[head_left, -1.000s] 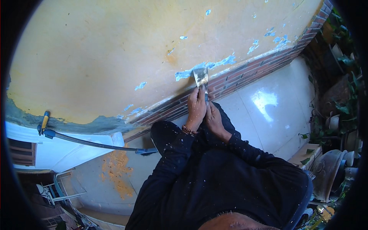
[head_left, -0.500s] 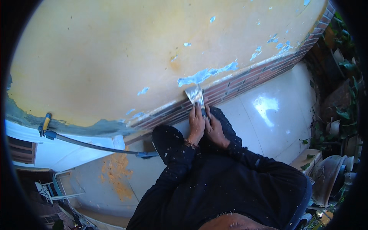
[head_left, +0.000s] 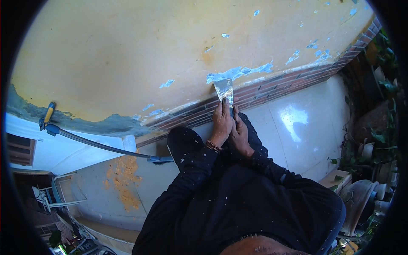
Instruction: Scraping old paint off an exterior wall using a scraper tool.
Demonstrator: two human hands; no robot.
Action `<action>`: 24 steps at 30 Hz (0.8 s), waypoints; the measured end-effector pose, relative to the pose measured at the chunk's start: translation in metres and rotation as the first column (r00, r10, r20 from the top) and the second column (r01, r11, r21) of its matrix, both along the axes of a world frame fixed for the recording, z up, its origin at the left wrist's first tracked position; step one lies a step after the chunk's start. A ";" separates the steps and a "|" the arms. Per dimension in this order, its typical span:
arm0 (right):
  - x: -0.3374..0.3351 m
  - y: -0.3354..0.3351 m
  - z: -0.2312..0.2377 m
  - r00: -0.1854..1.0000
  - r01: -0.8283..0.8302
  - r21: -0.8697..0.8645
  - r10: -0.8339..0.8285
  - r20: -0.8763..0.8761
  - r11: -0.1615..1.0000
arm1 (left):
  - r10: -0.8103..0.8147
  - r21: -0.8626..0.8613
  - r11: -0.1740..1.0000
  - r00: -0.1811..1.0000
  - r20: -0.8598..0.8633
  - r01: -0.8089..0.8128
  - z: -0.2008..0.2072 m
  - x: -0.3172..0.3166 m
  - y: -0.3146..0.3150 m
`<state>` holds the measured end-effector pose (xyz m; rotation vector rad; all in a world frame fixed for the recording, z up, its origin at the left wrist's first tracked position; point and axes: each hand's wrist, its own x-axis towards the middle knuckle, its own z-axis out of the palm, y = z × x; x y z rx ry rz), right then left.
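Both my hands grip a paint scraper (head_left: 224, 89) with a wide, paint-smeared metal blade. My left hand (head_left: 222, 125) is closed near the base of the blade, its fingers along the top. Just to the right, my right hand (head_left: 240, 134) wraps around the handle, which the fingers mostly hide. The blade's edge meets the yellow wall (head_left: 119, 55) at the lower rim of a long bare patch (head_left: 238, 73) showing bluish-grey under the paint. Smaller bare spots are scattered over the wall around it.
A red brick-pattern band (head_left: 272, 87) runs along the wall's foot above pale floor tiles (head_left: 306, 148). At left, a curved black bar with a yellow handle (head_left: 49, 114) stands near the wall. Orange flakes (head_left: 123, 180) lie on the floor. Potted plants (head_left: 361, 199) line the right side.
The wall has shifted slightly up and right in view. My hands and the scraper have moved a little up and to the right, the blade now at the bare patch's lower edge.
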<state>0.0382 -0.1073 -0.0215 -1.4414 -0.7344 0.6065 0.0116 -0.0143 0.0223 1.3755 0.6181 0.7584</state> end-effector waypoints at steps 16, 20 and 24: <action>0.027 0.043 0.043 0.992 0.018 0.330 0.023 -0.120 0.944 | -0.041 0.103 0.994 0.990 0.137 0.027 0.108 0.007 0.020; 0.038 0.052 0.087 0.997 -0.042 0.430 0.068 -0.046 0.902 | -0.154 0.075 0.987 0.953 0.260 0.139 0.143 0.018 0.028; 0.023 0.040 0.091 0.983 0.115 0.310 -0.153 0.101 0.944 | -0.139 -0.022 0.989 0.957 0.255 0.149 0.101 0.003 0.016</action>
